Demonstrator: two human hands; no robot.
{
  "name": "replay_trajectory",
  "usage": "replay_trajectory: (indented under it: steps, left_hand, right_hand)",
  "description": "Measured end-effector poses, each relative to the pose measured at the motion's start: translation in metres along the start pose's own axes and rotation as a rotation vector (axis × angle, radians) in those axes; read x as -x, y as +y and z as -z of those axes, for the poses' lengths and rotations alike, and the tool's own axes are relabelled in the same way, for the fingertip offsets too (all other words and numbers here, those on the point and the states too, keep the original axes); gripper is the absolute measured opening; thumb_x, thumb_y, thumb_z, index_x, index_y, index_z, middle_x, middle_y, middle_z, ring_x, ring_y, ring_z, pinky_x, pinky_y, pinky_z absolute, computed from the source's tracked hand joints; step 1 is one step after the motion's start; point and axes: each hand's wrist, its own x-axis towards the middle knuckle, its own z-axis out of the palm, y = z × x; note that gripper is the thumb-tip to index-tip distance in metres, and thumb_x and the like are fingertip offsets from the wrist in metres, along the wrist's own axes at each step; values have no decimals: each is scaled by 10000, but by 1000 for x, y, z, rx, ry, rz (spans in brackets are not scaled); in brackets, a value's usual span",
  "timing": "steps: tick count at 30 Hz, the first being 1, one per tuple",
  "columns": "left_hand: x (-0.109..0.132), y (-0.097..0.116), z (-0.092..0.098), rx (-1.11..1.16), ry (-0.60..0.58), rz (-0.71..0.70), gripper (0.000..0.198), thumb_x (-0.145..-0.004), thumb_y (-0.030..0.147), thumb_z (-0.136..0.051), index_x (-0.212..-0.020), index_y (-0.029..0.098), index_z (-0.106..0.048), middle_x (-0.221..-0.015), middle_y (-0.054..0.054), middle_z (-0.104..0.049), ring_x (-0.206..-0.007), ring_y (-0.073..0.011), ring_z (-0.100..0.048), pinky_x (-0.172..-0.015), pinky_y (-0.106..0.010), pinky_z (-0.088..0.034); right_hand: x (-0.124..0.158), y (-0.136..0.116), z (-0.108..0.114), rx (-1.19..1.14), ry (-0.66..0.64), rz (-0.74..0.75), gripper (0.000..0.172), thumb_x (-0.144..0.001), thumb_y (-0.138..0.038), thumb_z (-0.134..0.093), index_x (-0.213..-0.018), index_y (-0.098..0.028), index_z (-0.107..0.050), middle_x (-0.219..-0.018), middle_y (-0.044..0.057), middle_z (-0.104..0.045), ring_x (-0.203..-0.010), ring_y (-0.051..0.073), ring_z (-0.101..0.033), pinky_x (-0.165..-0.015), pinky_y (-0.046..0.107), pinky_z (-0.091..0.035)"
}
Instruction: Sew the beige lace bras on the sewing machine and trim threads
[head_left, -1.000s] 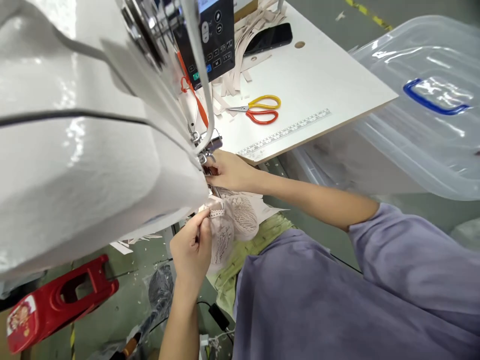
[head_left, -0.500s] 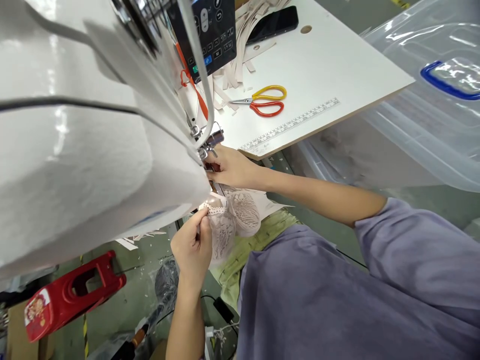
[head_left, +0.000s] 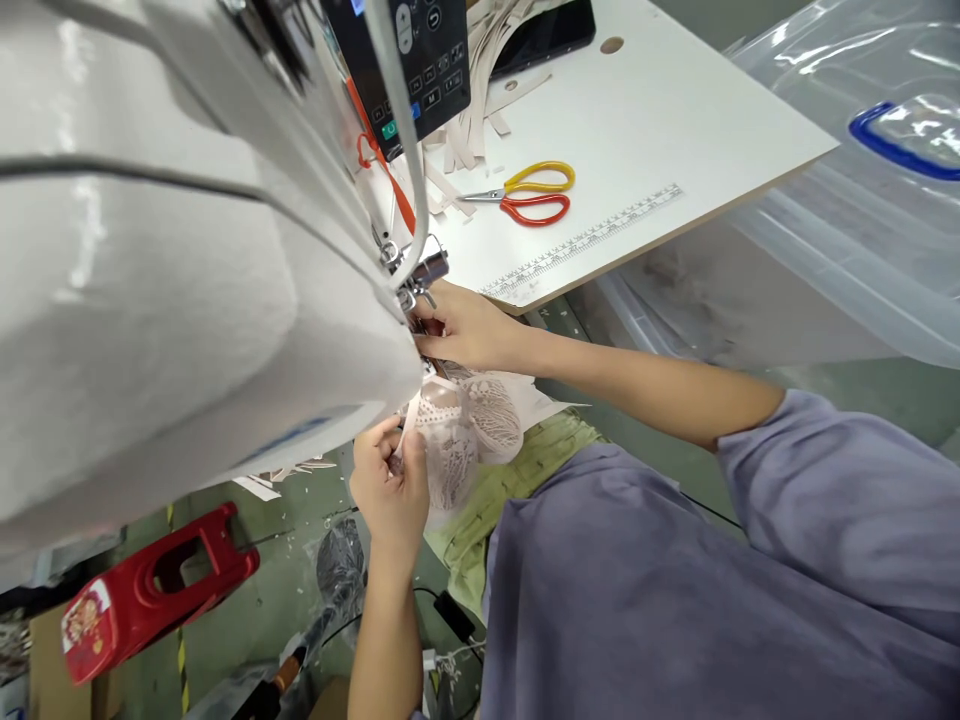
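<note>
A pale pink lace bra with moulded cups hangs at the front of a sewing machine, its upper edge running in under the machine head. My left hand is closed on the bra's narrow edging at the near side, thumb towards me and fingers curled behind. Beside the needle area and its metal fittings, my right hand has its fingers bent inward. Its fingertips are partly hidden by the machine, and what they grip cannot be made out.
On the white table board lie yellow-and-red handled scissors, fabric strips, a black phone and a printed ruler. A control panel stands behind. Clear plastic bins are at right, a red plastic stool at lower left.
My left hand has loosened its tight pinch and shifted its grip along the edging, which now stands up as a strip by the fingers. My right hand has hardly moved.
</note>
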Motion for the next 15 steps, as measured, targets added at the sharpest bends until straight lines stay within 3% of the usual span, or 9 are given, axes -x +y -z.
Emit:
replay_trajectory:
  steps: [8, 15]
  left_hand:
    - [-4, 1, 7, 52, -96, -167, 290, -966, 303, -574, -1214, 217, -698, -983, -79, -773, -807, -170, -727, -690, -252, -548]
    - [-11, 5, 8, 60, -114, -159, 272, -970, 242, -557, -1175, 225, -736, -1082, -72, -784, -969, -190, -747, -781, -256, -587]
  right_hand:
    - [2, -11, 0, 10, 25, -30, 47, -795, -140, -575, -778, -176, -552, -948, 31, -554, -804, 140, -505, -710, 267, -419]
    - [1, -18, -1, 44, 14, -42, 67, -817, -179, -577, -756, -181, -548, -1040, 76, -628, -944, 208, -589, -786, 338, -476]
